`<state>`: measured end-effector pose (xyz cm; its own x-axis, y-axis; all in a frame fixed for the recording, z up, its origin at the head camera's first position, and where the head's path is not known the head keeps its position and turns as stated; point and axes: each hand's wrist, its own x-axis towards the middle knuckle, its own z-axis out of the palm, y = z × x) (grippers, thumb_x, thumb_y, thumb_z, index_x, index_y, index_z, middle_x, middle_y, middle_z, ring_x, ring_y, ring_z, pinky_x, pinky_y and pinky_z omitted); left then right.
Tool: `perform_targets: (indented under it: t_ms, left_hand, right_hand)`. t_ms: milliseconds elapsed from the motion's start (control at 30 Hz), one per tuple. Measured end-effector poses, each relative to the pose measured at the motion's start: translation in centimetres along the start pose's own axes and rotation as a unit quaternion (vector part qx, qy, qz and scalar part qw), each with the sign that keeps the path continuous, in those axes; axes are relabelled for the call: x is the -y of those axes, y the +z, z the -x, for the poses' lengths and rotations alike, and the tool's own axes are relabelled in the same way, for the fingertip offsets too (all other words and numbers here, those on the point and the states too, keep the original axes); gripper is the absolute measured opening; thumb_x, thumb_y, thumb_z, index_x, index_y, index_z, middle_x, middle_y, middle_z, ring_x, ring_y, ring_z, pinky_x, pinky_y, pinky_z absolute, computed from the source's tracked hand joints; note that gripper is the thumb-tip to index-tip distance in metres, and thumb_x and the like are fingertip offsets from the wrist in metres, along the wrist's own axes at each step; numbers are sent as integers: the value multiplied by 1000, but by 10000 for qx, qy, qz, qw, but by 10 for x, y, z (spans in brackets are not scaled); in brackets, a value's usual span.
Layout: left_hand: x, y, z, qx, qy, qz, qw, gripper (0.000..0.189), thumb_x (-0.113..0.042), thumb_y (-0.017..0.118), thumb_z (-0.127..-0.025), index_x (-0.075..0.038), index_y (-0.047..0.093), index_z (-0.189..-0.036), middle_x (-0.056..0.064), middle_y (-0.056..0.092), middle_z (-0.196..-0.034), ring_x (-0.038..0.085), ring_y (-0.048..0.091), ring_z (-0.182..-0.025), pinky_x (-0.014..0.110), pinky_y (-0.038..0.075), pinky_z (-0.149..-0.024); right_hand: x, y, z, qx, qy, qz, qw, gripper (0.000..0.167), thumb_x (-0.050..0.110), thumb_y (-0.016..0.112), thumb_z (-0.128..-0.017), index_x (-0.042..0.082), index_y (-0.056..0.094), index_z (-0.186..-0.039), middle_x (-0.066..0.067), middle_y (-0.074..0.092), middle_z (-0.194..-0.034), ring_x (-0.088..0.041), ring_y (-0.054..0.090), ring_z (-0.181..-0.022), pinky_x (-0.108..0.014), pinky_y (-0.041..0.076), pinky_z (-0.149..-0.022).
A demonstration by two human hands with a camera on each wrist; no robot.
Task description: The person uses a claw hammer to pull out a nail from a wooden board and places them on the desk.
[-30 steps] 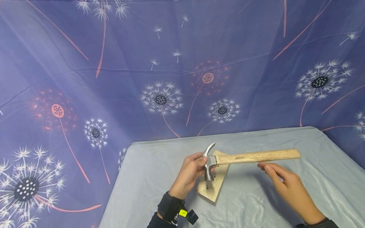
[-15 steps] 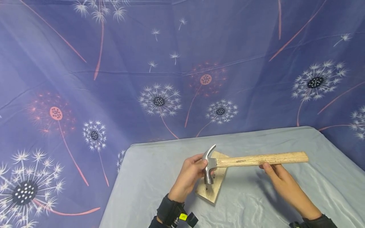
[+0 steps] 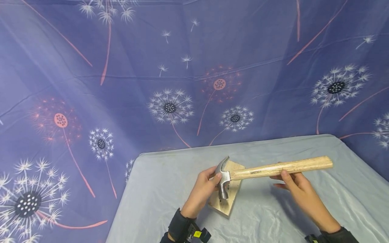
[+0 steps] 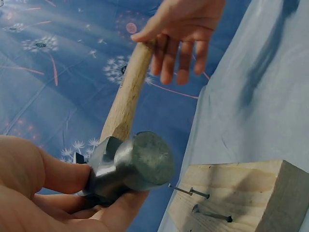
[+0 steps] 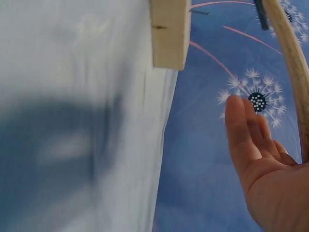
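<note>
A claw hammer with a steel head [image 3: 224, 177] and a pale wooden handle [image 3: 291, 167] is held level above the table, handle to the right. My left hand [image 3: 202, 190] grips the head, thumb on its near side, as the left wrist view also shows. My right hand [image 3: 304, 195] is at the handle, thumb touching it and fingers stretched out straight; in the right wrist view these fingers [image 5: 239, 130] stand apart from the handle [image 5: 294, 67]. Beneath the hammer head lies a wooden block [image 3: 226, 204], partly hidden, with several nails [image 4: 212, 215] sticking out.
A grey-blue cloth [image 3: 158, 202] covers the table, slightly creased. Behind and to the sides hangs a blue curtain [image 3: 136, 84] printed with dandelions. Each wrist wears a black band [image 3: 182, 224].
My right hand has come up to the handle and put its thumb on it, then its fingers spread. The handle's end has risen a little and moved right. The left hand keeps its grip.
</note>
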<state>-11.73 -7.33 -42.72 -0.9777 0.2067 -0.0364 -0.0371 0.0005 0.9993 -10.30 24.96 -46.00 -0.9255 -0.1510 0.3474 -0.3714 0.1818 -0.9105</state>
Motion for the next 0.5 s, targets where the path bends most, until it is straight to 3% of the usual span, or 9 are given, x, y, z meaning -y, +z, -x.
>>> perform_targets:
  t_ms: [133,267,500]
  left_hand:
    - [2,0,2,126,-68,77,9999,41,-5,55,-111,14,52,-147,22,67,-129,35,74,-103,44,61,-89]
    - [2,1,3,226,-113,12,9997,38,-7,56,-111,11,57,-145,19,68,-127,33,73,-105,41,61,-88]
    - [0,4,5,258,-253,-104,9993,33,-6,58,-110,7,63,-140,19,65,-133,30,72,-105,37,62,-86]
  right_hand:
    - [6,1,-2,-6,-61,-923,9957,40,0,39,-115,1,46,-154,-7,70,-123,-19,73,-111,-41,62,-86]
    - [12,2,-5,-91,-203,-1522,9881,38,-2,39,-114,-3,49,-150,-10,70,-123,-19,72,-112,-44,60,-87]
    - [16,4,-10,-236,-326,-1774,9833,31,-4,40,-113,-10,50,-142,-11,69,-123,-18,71,-116,-44,57,-91]
